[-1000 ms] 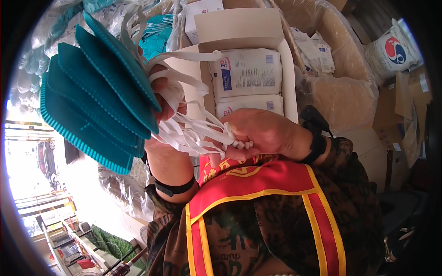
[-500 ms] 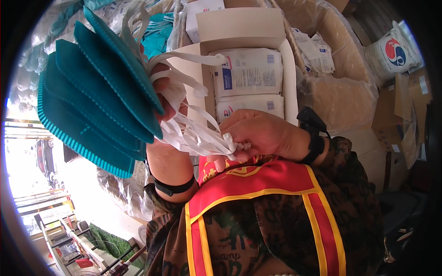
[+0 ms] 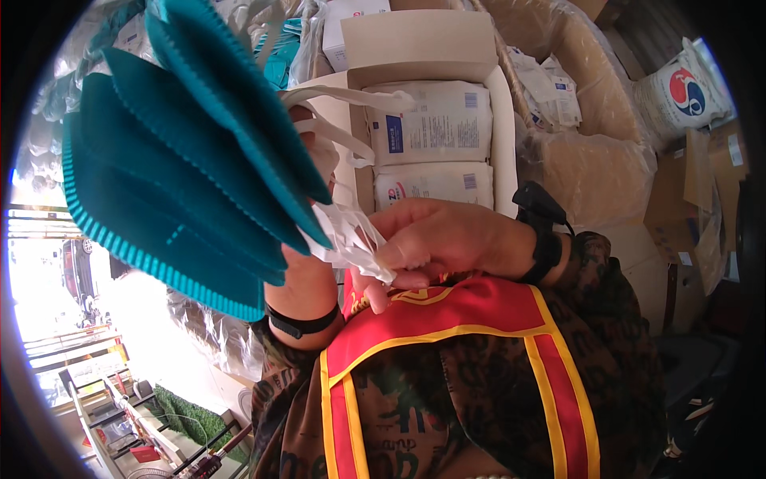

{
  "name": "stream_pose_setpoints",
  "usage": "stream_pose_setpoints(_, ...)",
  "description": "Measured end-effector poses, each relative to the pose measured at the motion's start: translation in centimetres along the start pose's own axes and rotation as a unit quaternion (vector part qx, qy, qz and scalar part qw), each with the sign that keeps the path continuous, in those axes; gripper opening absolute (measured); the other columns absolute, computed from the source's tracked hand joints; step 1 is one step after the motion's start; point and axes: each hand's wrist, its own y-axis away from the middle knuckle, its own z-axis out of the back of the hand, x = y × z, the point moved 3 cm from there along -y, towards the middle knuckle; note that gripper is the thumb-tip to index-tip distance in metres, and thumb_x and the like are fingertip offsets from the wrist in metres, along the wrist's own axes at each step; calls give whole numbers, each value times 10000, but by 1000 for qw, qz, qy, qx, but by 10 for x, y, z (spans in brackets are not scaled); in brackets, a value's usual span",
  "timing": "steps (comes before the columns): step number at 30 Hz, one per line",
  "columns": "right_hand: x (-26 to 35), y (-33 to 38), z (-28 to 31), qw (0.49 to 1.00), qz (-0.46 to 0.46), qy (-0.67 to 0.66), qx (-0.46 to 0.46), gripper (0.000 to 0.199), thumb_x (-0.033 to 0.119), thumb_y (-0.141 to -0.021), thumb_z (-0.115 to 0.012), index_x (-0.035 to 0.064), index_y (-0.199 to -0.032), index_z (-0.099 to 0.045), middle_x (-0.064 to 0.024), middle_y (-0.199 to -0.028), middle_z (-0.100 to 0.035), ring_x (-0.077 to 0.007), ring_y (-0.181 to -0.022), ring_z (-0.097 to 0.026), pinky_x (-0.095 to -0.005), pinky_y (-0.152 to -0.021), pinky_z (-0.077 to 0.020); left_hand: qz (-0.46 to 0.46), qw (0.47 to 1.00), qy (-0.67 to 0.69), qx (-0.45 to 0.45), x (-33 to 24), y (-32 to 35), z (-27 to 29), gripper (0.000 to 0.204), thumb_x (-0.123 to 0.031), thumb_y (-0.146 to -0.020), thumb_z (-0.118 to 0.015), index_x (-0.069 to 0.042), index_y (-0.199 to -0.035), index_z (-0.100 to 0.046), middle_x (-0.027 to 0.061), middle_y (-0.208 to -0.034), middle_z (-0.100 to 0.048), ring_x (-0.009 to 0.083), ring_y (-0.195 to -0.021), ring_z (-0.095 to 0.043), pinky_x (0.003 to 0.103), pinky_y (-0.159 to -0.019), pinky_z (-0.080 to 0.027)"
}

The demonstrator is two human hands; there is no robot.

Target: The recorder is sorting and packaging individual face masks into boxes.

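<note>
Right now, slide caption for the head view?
Left hand, half hidden, holds fanned teal fold-flat masks; right hand pinches their white straps before an open carton of white packets.

Head-worn fisheye, left of its pair, faces down over the red apron [image 3: 455, 311] at close range (straight edges bow toward the rim); right hand [image 3: 451, 239] near mid-frame.

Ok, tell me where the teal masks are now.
The teal masks fan out upper left in the head view, left of the open white box and the right hand.
</note>
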Motion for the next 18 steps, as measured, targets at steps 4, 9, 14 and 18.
stream_pose_setpoints(4, 3, -1, 3, 999, -18, -6, -43, 269, 241, -927, -586, 0, -1033, -641, -93, -884, -689, -41, -602, -482, -172, -518, -359, -13, 997, -50, 50, 15, -1, 8, 590, -325, -997, -456, -25, -1475, -283, 221, -994, -610, 182, -473, -575, 305, -408, -481)
stream_pose_setpoints(9, 6, 1, 2, 996, -28, 64, -47, 221, 224, -922, -602, 19, -1004, -622, -77, -876, -679, -42, -605, -482, -190, -525, -365, 91, 966, 241, 7, 26, 2, 39, 589, -323, -989, -503, -59, -1476, -303, 204, -1231, -557, 226, -803, -653, 366, -668, -577)
stream_pose_setpoints(14, 10, 3, -2, 993, -12, 100, -64, 223, 220, -938, -584, 5, -984, -620, -57, -809, -643, -43, -583, -473, -187, -537, -372, -34, 952, 303, 35, 18, -3, 16, 625, -362, -976, -528, -63, -1479, -307, 209, -1459, -393, 271, -1191, -540, 402, -919, -545)
stream_pose_setpoints(18, 9, 9, 6, 988, -16, 124, -95, 229, 218, -969, -558, 4, -1025, -613, -32, -818, -631, -36, -585, -460, -181, -545, -376, -20, 916, 373, 148, 33, -9, 33, 671, -381, -972, -513, -49, -1495, -256, 218, -1458, -391, 289, -1129, -566, 430, -866, -570)
